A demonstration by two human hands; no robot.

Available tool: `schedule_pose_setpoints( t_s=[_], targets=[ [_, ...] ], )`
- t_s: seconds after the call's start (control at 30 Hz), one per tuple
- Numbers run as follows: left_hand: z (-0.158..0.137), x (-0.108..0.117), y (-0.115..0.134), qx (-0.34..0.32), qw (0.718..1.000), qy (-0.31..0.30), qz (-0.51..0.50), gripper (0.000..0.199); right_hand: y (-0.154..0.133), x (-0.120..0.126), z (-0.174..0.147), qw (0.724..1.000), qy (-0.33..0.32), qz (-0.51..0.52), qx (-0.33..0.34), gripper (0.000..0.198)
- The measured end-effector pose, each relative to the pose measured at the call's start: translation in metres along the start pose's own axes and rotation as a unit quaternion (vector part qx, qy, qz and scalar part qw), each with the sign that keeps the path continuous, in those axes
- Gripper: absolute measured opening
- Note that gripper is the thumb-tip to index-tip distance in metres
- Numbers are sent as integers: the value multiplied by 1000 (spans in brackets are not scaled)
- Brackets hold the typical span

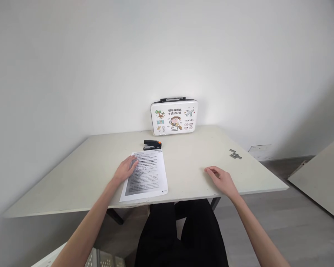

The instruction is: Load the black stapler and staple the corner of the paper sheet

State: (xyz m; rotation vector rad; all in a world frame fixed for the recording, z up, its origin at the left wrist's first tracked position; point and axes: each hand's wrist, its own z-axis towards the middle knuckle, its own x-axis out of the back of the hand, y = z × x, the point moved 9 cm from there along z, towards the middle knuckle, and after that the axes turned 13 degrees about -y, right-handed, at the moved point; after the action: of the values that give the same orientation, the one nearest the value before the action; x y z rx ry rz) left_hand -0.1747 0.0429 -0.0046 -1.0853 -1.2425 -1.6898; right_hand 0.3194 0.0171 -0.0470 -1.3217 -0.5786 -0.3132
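A printed sheet of paper (148, 172) lies on the table near its front edge, covered in rows of dark text. My left hand (126, 168) rests flat over the sheet's left edge, fingers stretched out. Just beyond the top of the paper is a black stapler (152, 145) with an orange spot at its right end. To the right, my right hand (221, 180) rests on the bare tabletop, its fingers loosely curled with the fingertips together and nothing visible in them. Several grey staple strips (235, 154) lie farther back, right of that hand.
A white case (174, 118) with cartoon prints and a black handle stands upright at the table's back, near the wall. The pale table (189, 155) ends close to my lap. A white panel (322, 174) stands on the floor at right.
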Motion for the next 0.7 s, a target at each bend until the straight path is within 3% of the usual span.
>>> schedule_pose_setpoints(
  t_s=[0.3, 0.7],
  targets=[
    [1, -1, -12, 34, 999, 16, 0, 60, 5, 1, 0, 1000, 4, 18, -8, 38],
    [4, -2, -13, 22, 999, 19, 24, 58, 3, 1, -2, 1000, 1, 22, -18, 36]
  ],
)
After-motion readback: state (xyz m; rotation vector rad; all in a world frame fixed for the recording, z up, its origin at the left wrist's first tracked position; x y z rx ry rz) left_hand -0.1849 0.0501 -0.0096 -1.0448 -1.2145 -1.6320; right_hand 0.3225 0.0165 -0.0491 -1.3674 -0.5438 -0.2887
